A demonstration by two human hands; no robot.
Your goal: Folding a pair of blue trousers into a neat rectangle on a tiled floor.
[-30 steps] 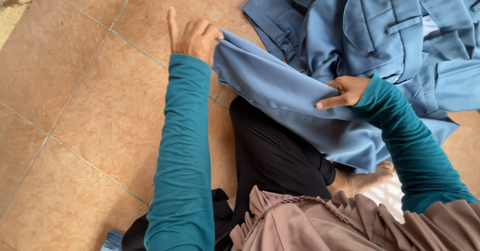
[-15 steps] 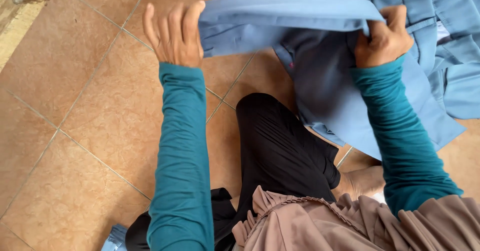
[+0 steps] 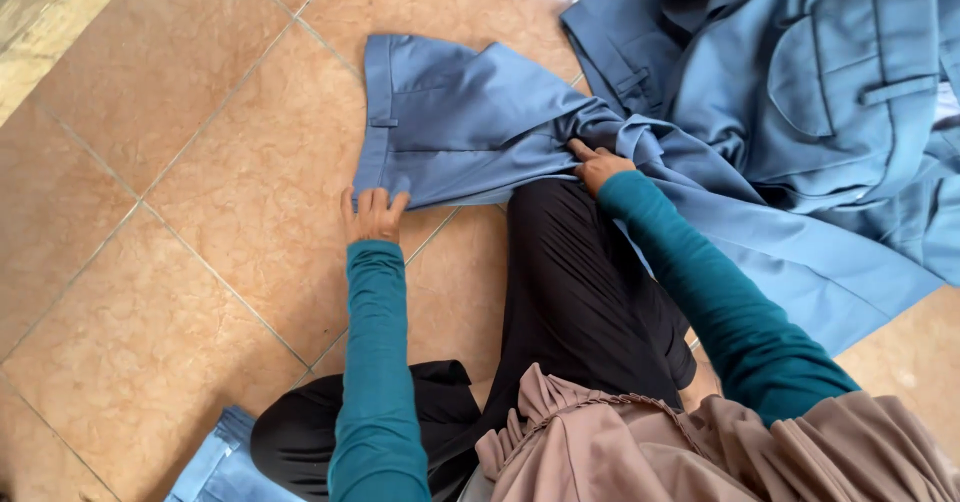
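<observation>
Trousers (image 3: 470, 127) now down flat on tile floor (image 3: 180, 262), no longer lifted; left hand (image 3: 372, 214) fingers spread, right hand (image 3: 598, 165) pinching cloth.

A single head-worn camera looks steeply down from close above the seated person's lap onto the tiled floor (image 3: 200, 292) just ahead of the knees.

Both arms wear long, close-fitting teal sleeves (image 3: 375, 362) of a smooth knit, each ending in a plain cuff at the wrist — the left hand (image 3: 372, 216) and right hand (image 3: 600, 166) are bare. A dusty mauve-brown top (image 3: 720, 452) is gathered into many small pleats along a stitched seam. The legs are covered in black trousers (image 3: 580, 292) — matte, loosely creased.
</observation>
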